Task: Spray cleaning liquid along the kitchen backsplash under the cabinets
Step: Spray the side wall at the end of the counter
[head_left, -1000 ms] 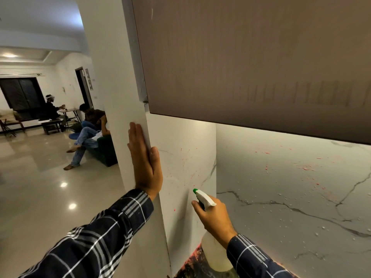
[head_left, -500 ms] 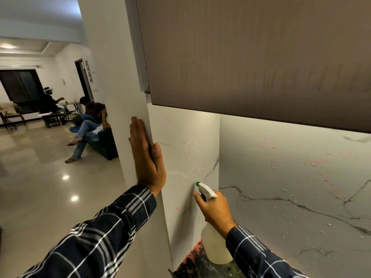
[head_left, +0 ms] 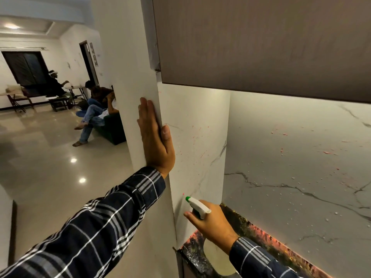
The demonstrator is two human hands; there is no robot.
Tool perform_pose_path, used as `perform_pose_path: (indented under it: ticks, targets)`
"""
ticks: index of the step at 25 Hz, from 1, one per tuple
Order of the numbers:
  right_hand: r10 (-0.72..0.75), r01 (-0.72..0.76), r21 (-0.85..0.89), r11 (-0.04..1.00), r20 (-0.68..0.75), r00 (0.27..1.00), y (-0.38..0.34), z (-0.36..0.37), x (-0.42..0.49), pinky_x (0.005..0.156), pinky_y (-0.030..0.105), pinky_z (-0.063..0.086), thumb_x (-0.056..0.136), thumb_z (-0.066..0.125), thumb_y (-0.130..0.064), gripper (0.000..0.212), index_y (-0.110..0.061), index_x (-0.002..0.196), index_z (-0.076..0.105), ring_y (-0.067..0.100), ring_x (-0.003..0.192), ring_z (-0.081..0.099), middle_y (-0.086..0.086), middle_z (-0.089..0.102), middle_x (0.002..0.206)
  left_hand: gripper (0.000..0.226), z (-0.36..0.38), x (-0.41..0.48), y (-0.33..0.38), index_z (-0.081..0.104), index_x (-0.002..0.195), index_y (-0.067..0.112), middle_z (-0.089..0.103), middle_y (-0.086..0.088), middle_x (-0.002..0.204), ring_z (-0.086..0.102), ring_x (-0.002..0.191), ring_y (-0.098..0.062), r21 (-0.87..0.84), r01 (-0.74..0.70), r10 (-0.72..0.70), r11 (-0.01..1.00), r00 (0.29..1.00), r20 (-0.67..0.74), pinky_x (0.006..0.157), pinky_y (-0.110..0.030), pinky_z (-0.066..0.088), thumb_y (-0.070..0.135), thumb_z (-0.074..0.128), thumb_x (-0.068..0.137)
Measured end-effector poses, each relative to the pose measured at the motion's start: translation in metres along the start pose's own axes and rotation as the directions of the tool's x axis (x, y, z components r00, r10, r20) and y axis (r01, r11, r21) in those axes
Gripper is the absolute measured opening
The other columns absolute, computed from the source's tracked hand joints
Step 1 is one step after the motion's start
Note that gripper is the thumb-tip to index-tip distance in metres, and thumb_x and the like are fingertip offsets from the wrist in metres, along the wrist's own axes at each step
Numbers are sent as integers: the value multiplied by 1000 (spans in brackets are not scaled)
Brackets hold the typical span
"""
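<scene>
Left hand (head_left: 155, 141): flat, fingers straight and together, pressed on wall corner (head_left: 136, 117).
Right hand (head_left: 212, 222): curled round spray bottle (head_left: 197, 205), nozzle near marble side panel (head_left: 197, 157).
Backsplash (head_left: 301, 177): red-flecked, wet droplets, under cabinet (head_left: 261, 47).

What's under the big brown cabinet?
A white marble backsplash with red specks and droplets, and a dark countertop. The right hand grips a spray bottle there; the hand covers the bottle's neck.
</scene>
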State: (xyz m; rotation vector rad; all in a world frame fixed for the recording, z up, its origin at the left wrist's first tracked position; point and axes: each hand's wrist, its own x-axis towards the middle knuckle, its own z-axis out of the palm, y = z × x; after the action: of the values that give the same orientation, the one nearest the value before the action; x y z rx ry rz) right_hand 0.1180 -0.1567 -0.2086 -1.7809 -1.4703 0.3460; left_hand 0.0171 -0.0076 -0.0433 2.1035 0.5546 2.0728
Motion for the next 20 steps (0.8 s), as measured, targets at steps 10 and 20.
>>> perform_pose_path:
  ticks: [10, 20]
  targets:
    - [84, -83, 42, 996, -15, 996, -1, 2, -2, 66, 17, 56, 87, 60, -62, 46, -21, 109, 63, 6, 77, 62, -10, 61, 87, 62, 0, 1, 0, 14, 159, 11, 17, -20, 168, 19, 157, -40, 0, 11, -11, 1000, 1000, 7, 120, -71, 25, 49, 23, 111]
    - [242, -148, 367, 918, -226, 943, -13, -28, 27, 58, 39, 62, 89, 71, -45, 27, -30, 106, 58, 13, 61, 61, -3, 61, 76, 62, 0, 1, 1, 14, 160, 10, 16, -22, 169, 17, 159, -37, 6, 8, -8, 1000, 1000, 5, 121, -69, 22, 48, 22, 111]
